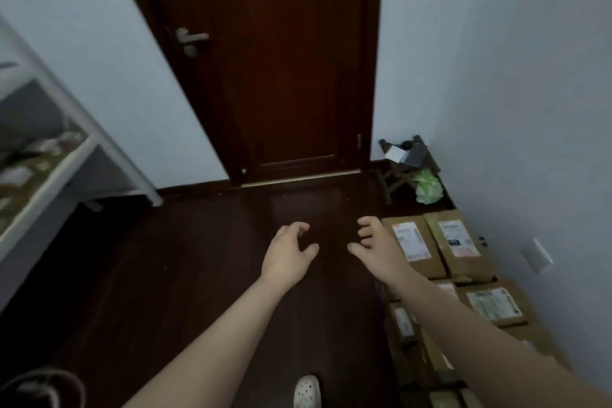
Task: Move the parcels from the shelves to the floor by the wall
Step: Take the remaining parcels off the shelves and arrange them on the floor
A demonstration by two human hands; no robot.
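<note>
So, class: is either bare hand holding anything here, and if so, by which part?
Nothing is held. The left hand and right hand hover empty, fingers loosely curled, over the dark wooden floor.

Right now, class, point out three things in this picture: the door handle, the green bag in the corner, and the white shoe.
door handle [193,36]: head view, on the metal lever.
green bag [429,190]: head view, on its crumpled middle.
white shoe [307,391]: head view, on its perforated toe.

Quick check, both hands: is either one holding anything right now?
Left hand: open, fingers loosely curled, holding nothing.
Right hand: open, fingers loosely curled, holding nothing.
</note>
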